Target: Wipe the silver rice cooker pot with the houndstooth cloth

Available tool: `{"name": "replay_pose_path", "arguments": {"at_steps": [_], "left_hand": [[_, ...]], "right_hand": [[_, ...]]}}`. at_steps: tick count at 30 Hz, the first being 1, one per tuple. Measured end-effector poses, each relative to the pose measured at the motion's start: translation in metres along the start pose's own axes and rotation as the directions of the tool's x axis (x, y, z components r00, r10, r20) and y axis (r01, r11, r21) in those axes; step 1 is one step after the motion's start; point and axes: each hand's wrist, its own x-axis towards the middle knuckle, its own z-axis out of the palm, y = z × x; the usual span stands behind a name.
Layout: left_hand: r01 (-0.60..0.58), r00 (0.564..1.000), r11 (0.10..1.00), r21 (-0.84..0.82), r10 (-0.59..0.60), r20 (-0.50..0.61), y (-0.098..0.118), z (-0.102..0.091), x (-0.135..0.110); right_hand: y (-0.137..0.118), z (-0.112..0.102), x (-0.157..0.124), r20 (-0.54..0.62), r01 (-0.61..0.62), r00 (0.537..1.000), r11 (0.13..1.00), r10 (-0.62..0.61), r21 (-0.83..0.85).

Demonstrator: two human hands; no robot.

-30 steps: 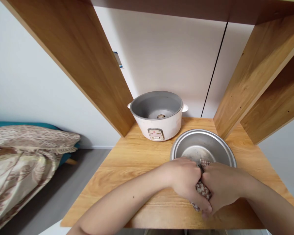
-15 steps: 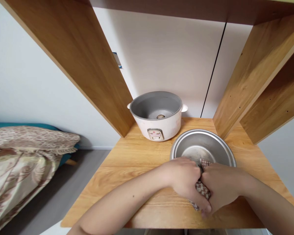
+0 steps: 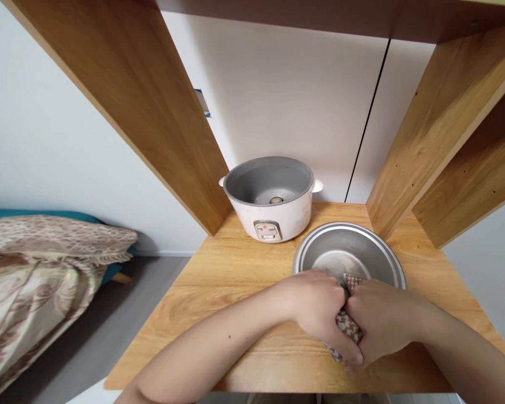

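- I have both hands at the near side of the metal pot [image 3: 343, 238], which sits on the bench [image 3: 219, 292], nearer than the rice cooker [image 3: 286, 219] and just to its right.
- My left hand [image 3: 320, 306] has its grip curled on the patterned cloth [image 3: 348, 326], thumb across it; my right hand [image 3: 381, 317] has its fist closed on the same cloth. Whether either also pinches the rim, I cannot tell.
- The cloth shows above my knuckles, against the pot's inside, and again below them.
- I judge the step in hand to be wiping the pot's near edge.
- To me, the next move calls for firm cloth and a steadied pot.
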Motion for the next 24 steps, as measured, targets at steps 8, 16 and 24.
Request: {"name": "replay_pose_path", "arguments": {"at_steps": [8, 16, 24], "left_hand": [[-0.002, 1.0, 1.0, 0.019, 0.003, -0.024, -0.001, 0.003, 0.001], [-0.006, 1.0, 1.0, 0.008, 0.006, -0.028, -0.001, 0.002, 0.0], [-0.01, 1.0, 1.0, 0.002, 0.01, -0.009, -0.001, 0.0, 0.001]], "right_hand": [[-0.008, -0.013, 0.0, 0.136, -0.085, 0.988, 0.995, 0.078, 0.047], [-0.005, -0.007, 0.001, 0.092, -0.026, 0.996, 0.999, 0.022, 0.036], [-0.002, -0.002, 0.001, 0.027, 0.001, 1.0, 1.0, 0.0, -0.02]]}}
